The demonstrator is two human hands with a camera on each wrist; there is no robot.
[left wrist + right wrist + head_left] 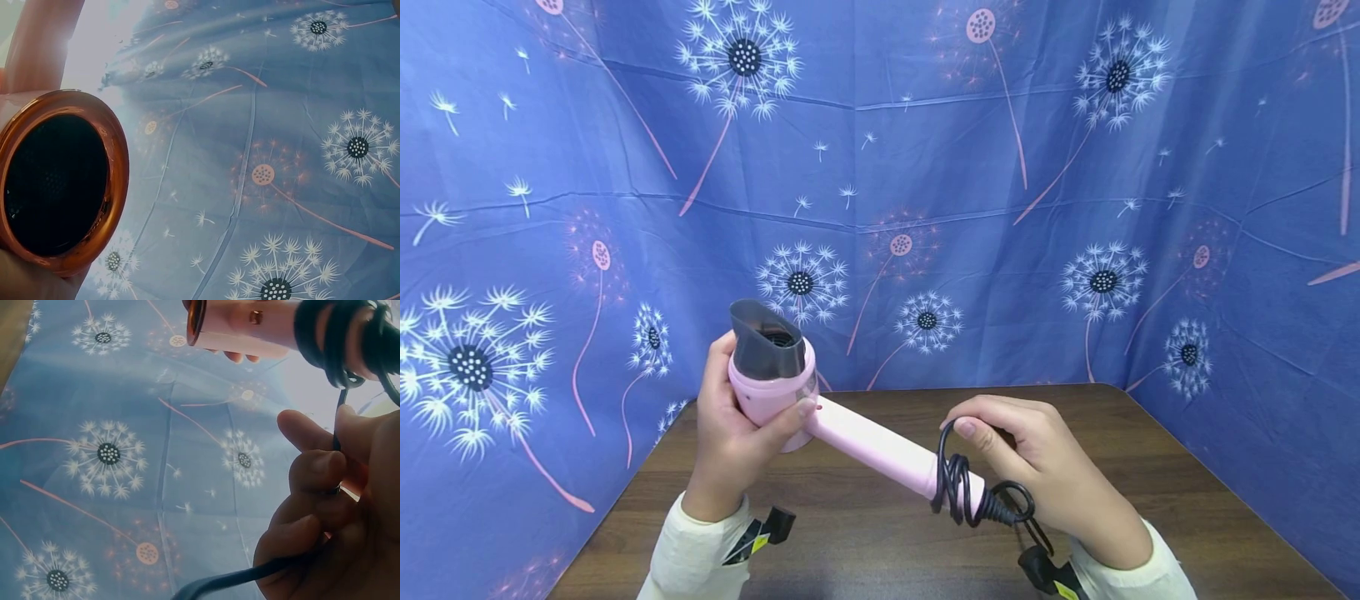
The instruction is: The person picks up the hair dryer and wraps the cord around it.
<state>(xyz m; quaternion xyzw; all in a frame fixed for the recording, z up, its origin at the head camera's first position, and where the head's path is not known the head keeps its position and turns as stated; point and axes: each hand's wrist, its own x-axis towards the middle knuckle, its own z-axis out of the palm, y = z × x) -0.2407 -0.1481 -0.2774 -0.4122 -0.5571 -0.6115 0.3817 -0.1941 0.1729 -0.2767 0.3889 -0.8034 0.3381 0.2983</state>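
Note:
A pink hair dryer with a dark grey nozzle is held above the table, its handle slanting down to the right. My left hand grips the round head, thumb across its front. In the left wrist view, the dryer's rear rim shows shiny copper around a dark disc. The black power cord is wound in several loops round the handle's lower end. My right hand pinches a strand of this cord between thumb and index finger; in the right wrist view the other fingers curl with cord passing through them.
A dark brown wooden table lies below the hands. Blue fabric with dandelion prints hangs behind it and along both sides. Small black devices are strapped at both wrists, over cream sleeves.

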